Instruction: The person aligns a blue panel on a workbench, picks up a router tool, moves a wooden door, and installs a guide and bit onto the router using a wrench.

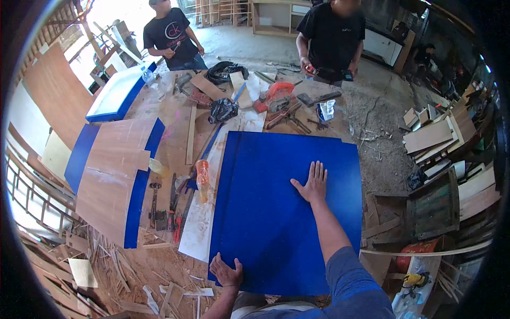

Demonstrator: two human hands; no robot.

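Observation:
A large blue panel (265,212) lies flat on the workbench in front of me, its near edge close to my body. My right hand (312,183) rests palm down on its upper right part, fingers stretched out. At the near left corner, my left hand (226,271) lies over the edge with its fingers spread. Left of the panel stands a clear bottle with an orange top part (202,181). Red-handled pliers (177,228) and a hammer (154,202) lie farther left on the bench.
Wood panels with blue edges (114,170) and a white-topped blue panel (116,94) lie at the left. Power tools (281,93) and a black plastic bag (223,110) crowd the far bench. Two people stand beyond it. Wood scraps (433,135) are piled at the right.

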